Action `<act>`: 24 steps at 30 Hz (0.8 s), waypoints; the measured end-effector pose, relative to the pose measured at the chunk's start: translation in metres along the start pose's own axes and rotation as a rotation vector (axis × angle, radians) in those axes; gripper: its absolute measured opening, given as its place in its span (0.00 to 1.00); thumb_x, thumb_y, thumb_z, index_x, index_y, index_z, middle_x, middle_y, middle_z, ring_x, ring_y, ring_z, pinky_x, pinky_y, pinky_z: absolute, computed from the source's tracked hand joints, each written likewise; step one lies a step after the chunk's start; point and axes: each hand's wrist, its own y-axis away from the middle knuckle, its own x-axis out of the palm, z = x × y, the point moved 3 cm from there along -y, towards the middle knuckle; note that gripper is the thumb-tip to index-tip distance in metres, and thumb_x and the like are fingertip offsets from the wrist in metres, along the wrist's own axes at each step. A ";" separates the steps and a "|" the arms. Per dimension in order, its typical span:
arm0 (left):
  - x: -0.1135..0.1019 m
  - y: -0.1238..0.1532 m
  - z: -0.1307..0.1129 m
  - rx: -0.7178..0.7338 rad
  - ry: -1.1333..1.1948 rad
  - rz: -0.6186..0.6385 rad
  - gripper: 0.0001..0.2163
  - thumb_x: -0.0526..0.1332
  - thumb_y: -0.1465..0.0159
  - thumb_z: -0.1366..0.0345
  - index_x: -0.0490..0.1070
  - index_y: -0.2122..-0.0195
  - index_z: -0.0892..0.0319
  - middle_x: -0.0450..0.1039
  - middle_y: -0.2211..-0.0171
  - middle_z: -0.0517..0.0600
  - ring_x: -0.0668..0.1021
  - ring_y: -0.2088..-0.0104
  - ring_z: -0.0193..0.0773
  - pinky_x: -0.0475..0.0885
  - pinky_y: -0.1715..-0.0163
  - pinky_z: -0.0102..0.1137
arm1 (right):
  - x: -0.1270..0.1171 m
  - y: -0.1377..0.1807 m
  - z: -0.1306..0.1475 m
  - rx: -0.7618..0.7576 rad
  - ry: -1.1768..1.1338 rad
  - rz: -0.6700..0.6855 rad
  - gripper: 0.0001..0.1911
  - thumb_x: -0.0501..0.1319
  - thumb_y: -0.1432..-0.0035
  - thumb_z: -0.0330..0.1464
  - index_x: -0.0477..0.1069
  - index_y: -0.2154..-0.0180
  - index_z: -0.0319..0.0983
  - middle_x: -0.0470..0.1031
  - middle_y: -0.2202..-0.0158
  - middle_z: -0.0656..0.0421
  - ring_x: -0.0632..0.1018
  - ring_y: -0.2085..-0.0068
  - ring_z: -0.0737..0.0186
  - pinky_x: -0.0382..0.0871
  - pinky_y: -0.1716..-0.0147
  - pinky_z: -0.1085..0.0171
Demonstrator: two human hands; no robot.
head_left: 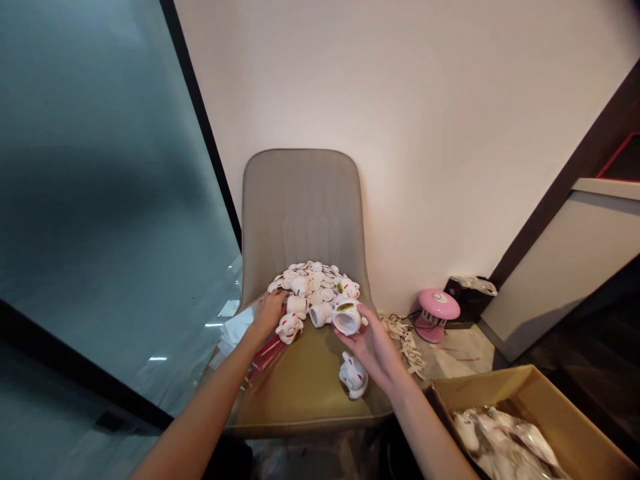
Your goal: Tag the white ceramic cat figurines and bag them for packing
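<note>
A pile of small white cat figurines and round white discs (pixel 313 283) lies at the back of the seat of a beige chair (pixel 300 393). My left hand (pixel 269 312) reaches into the pile's left side, fingers curled on a white piece there; what it grips is partly hidden. My right hand (pixel 373 347) holds a white hollow cat figurine (pixel 347 317) with its open bottom facing me. Another white cat figurine (pixel 353 377) stands alone on the seat just below my right hand. One more cat figurine (pixel 289 328) lies beside my left hand.
A cardboard box (pixel 505 393) with plastic-wrapped white items sits at the lower right. A pink round device (pixel 438 312) and a black box stand on the floor by the wall. Loose white pieces lie on the floor right of the chair. A glass wall runs along the left.
</note>
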 end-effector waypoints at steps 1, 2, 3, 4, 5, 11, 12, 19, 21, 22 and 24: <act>0.000 0.000 0.000 -0.002 -0.002 -0.007 0.16 0.56 0.35 0.67 0.72 0.47 0.53 0.72 0.50 0.57 0.73 0.49 0.47 0.66 0.50 0.38 | 0.000 0.000 -0.001 0.004 0.006 0.001 0.15 0.66 0.44 0.38 0.71 0.56 0.42 0.79 0.59 0.58 0.79 0.60 0.61 0.75 0.56 0.57; -0.001 0.000 0.000 -0.007 -0.005 -0.016 0.15 0.56 0.35 0.67 0.73 0.48 0.54 0.71 0.49 0.57 0.73 0.49 0.48 0.67 0.50 0.39 | 0.000 0.000 -0.001 0.009 0.010 0.001 0.14 0.66 0.45 0.38 0.71 0.57 0.41 0.79 0.60 0.58 0.79 0.60 0.61 0.75 0.56 0.57; -0.001 0.001 0.001 -0.015 -0.007 -0.025 0.15 0.57 0.36 0.67 0.73 0.49 0.54 0.71 0.49 0.57 0.72 0.48 0.49 0.67 0.51 0.40 | 0.001 0.000 -0.002 0.016 0.012 0.001 0.14 0.66 0.45 0.38 0.71 0.58 0.41 0.79 0.60 0.58 0.80 0.61 0.61 0.75 0.56 0.57; -0.002 0.001 0.002 -0.026 -0.009 -0.035 0.14 0.57 0.36 0.66 0.73 0.49 0.54 0.71 0.48 0.57 0.72 0.48 0.50 0.66 0.51 0.41 | 0.001 -0.001 -0.002 0.023 0.010 0.001 0.14 0.67 0.45 0.38 0.71 0.58 0.41 0.79 0.61 0.58 0.80 0.61 0.61 0.75 0.56 0.57; -0.002 0.001 0.002 -0.039 -0.011 -0.045 0.14 0.57 0.36 0.65 0.73 0.50 0.55 0.70 0.48 0.58 0.72 0.48 0.51 0.66 0.51 0.41 | 0.001 -0.001 -0.002 0.030 0.004 0.000 0.14 0.67 0.45 0.38 0.71 0.58 0.41 0.79 0.61 0.58 0.80 0.61 0.61 0.75 0.56 0.57; -0.025 -0.005 0.000 -0.109 0.123 -0.230 0.10 0.55 0.35 0.61 0.72 0.61 0.60 0.72 0.57 0.57 0.75 0.57 0.45 0.68 0.54 0.37 | 0.002 -0.001 0.001 0.042 -0.068 0.008 0.13 0.65 0.43 0.38 0.72 0.57 0.40 0.79 0.60 0.57 0.80 0.61 0.60 0.76 0.55 0.55; -0.034 -0.005 -0.005 -0.094 0.190 -0.306 0.09 0.55 0.35 0.61 0.71 0.63 0.60 0.73 0.60 0.56 0.75 0.58 0.44 0.68 0.54 0.35 | 0.003 -0.001 0.001 0.047 -0.075 0.014 0.12 0.65 0.42 0.38 0.72 0.57 0.40 0.79 0.60 0.57 0.80 0.60 0.59 0.75 0.54 0.54; -0.094 0.043 -0.079 0.063 0.528 -0.668 0.06 0.59 0.36 0.62 0.67 0.62 0.58 0.73 0.66 0.48 0.75 0.64 0.38 0.68 0.58 0.32 | 0.010 0.000 0.006 0.035 -0.140 0.027 0.11 0.62 0.42 0.37 0.73 0.58 0.39 0.79 0.56 0.54 0.81 0.56 0.56 0.73 0.49 0.53; -0.100 0.068 -0.106 0.116 0.593 -0.637 0.05 0.59 0.36 0.62 0.67 0.63 0.57 0.73 0.67 0.48 0.75 0.65 0.38 0.68 0.60 0.31 | 0.010 -0.002 0.006 0.024 -0.166 0.027 0.11 0.60 0.42 0.36 0.72 0.59 0.38 0.80 0.57 0.53 0.81 0.55 0.56 0.73 0.50 0.54; -0.101 0.080 -0.118 0.150 0.621 -0.610 0.05 0.59 0.36 0.63 0.67 0.64 0.57 0.72 0.68 0.47 0.75 0.65 0.37 0.68 0.61 0.31 | 0.009 -0.003 0.006 0.008 -0.173 0.024 0.11 0.59 0.42 0.36 0.72 0.59 0.39 0.80 0.57 0.54 0.81 0.56 0.56 0.74 0.51 0.54; -0.102 0.099 -0.139 0.211 0.679 -0.553 0.04 0.60 0.36 0.64 0.67 0.62 0.57 0.72 0.66 0.48 0.75 0.65 0.37 0.68 0.62 0.30 | 0.007 -0.005 0.005 -0.034 -0.169 0.018 0.11 0.58 0.43 0.35 0.72 0.59 0.39 0.80 0.59 0.56 0.80 0.57 0.58 0.75 0.53 0.56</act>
